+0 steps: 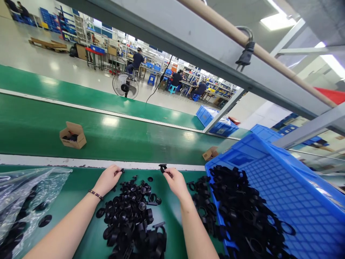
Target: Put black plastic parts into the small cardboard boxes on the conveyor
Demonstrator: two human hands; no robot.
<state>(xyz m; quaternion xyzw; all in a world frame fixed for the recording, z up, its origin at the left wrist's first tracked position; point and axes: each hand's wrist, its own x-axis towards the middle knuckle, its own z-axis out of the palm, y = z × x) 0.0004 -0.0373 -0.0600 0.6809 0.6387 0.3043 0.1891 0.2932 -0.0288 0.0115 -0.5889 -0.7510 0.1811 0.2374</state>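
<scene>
1. The left bare hand [109, 178], wearing a dark beaded bracelet [96, 194], had its thumb and fingertips closed in a pinch on a small black piece [122, 170], just short of the chipped white edge strip [88, 163].
2. The right bare hand [175, 181] pinched a black ring-shaped part with a flat top [162, 168] between thumb and fingers, holding it up in front of that same strip.
3. Between the forearms, a heap of loose black round parts [132, 208] spread over the green worktop [174, 216], its far end tapering toward the strip; a single black disc [150, 179] lay just past it, between the hands.
4. A band of green surface separated the heap from the right forearm, leaving some sideways room there.
5. On the right, a blue plastic crate with gridded walls [291, 190] held more black parts, and others [202, 201] were bunched against its near side, tight by the right forearm.
6. On the left, a clear plastic bag [54, 187] took up the worktop's side.
7. Beyond the strip ran a wide green belt [151, 144] bearing an open cardboard box [78, 141].
</scene>
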